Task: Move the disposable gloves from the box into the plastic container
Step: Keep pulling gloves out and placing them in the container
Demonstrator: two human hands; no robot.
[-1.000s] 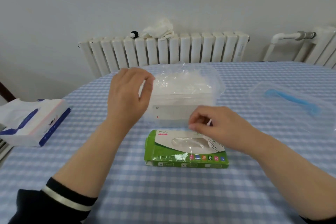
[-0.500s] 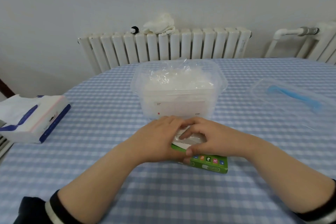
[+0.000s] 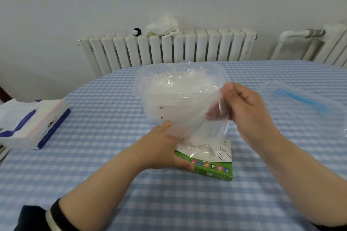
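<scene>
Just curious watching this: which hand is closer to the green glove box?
The left hand: it holds the green glove box down. The right hand is above it, pinching a clear glove.

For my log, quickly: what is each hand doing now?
Left hand: holds the green box down.
Right hand: pinches a clear glove.

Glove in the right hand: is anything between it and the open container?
Nothing visible blocks it. The right hand pinches a clear glove just drawn from the green box, which the left hand holds down. The plastic container right behind stands open, its lid lying off to the right.
</scene>
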